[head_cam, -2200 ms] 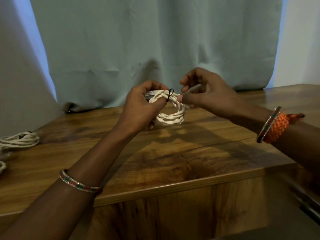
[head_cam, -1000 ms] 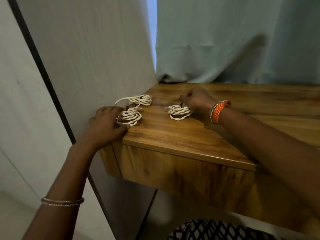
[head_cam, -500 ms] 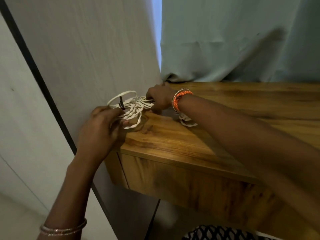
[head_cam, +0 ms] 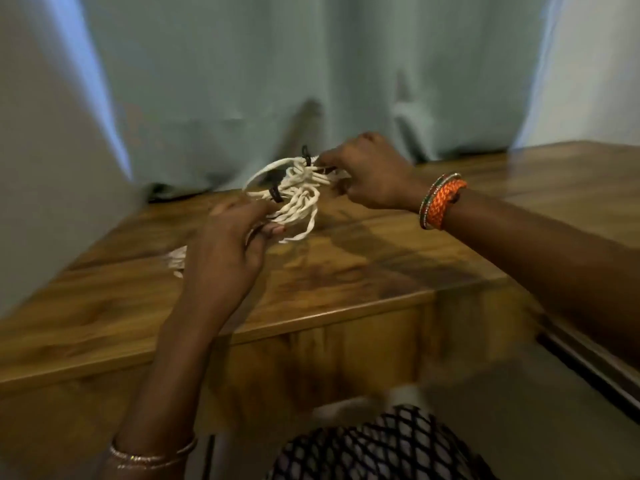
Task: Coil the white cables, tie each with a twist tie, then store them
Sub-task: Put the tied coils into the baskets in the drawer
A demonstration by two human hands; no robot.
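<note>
We note the white cables [head_cam: 294, 195] gathered as one bunch of coils, raised above the back of the wooden table [head_cam: 363, 268], between both hands. Two black twist ties show on the bunch: one [head_cam: 276, 195] on the near-left side, another [head_cam: 306, 154] standing up at the top. The frame is motion-blurred, so we cannot count the coils.

The left hand [head_cam: 228, 247] holds the near side of the bunch, fingers curled round several loops; the right hand [head_cam: 367, 178] pinches strands on the far side, close to the upper tie. Held from both sides, we judge, so the tied coils travel together without spilling loops. A further bit of white cable [head_cam: 176, 259] shows on the table just beside the left hand, partly hidden.

Tying looks finished on what we can see; storing seems the step in hand. Behind hangs a pale curtain [head_cam: 242, 81].
</note>
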